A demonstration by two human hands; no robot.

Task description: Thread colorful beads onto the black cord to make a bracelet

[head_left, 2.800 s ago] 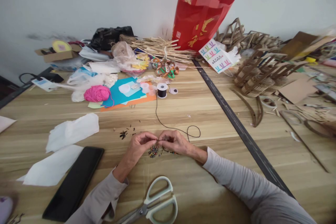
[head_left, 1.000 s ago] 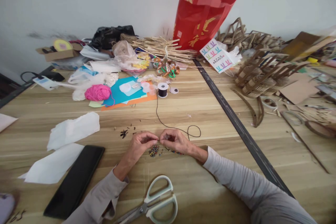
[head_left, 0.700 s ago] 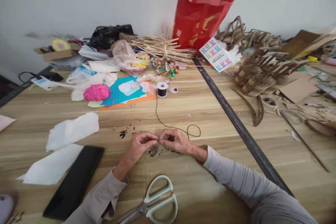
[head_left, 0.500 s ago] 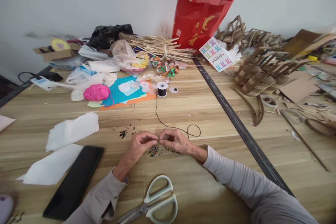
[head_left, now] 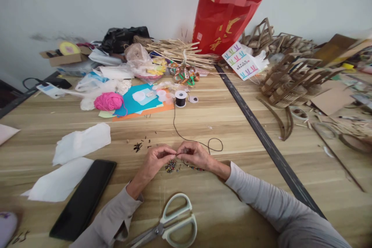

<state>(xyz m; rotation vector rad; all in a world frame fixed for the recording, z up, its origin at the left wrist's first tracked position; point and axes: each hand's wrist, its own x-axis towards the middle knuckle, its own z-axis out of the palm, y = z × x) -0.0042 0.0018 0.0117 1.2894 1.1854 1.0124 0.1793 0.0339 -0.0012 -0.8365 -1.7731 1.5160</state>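
Observation:
My left hand [head_left: 158,159] and my right hand [head_left: 194,155] meet fingertip to fingertip over the table, both closed in a pinch. A thin black cord [head_left: 190,139] runs from its spool [head_left: 180,100], makes a loop and passes behind my right hand, which grips it. What the left fingertips pinch is too small to make out. Just under the hands lies a small pile of colourful beads [head_left: 171,166], with a few loose ones beside it. A short row of strung beads [head_left: 195,168] shows below my right hand, partly hidden by it.
Scissors [head_left: 177,223] with pale handles lie near the front edge. A black phone-like slab [head_left: 84,199] and white paper [head_left: 83,143] are at left. Short black pieces [head_left: 137,147] lie beyond my left hand. Pink yarn [head_left: 109,101], a red bag [head_left: 225,19] and small woven baskets [head_left: 286,89] stand farther back.
The view has shifted very slightly. Both hands keep their pinch at nearly the same spot, with the fingertips now a touch closer together.

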